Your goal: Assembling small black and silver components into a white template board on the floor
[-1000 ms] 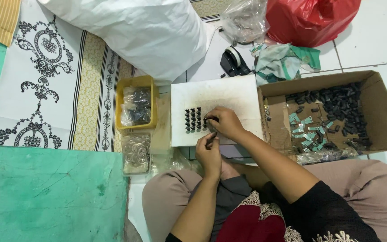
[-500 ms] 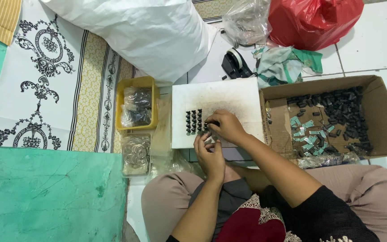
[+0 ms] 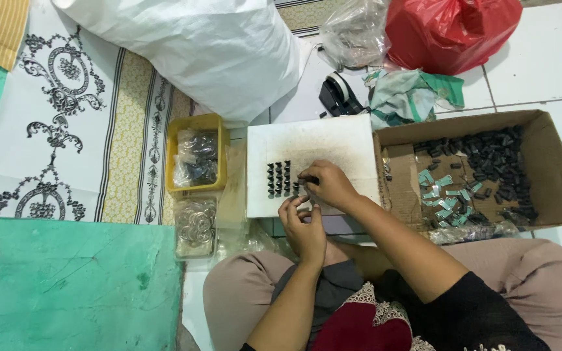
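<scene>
A small dark piece (image 3: pixel 311 180) is pinched in the right hand (image 3: pixel 328 185) fingers beside the rows (image 3: pixel 279 178) on the white board (image 3: pixel 313 143); alignment is best kept while the left hand (image 3: pixel 302 224) fingers, narrowly curled, steady it.

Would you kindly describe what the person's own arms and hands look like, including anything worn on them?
Both hands, the left hand and the right hand, are bare: no gloves, and no rings or watch that I can make out. The forearms are bare too. A black sleeve covers the right upper arm; the left arm's sleeve is hardly in view.
</scene>
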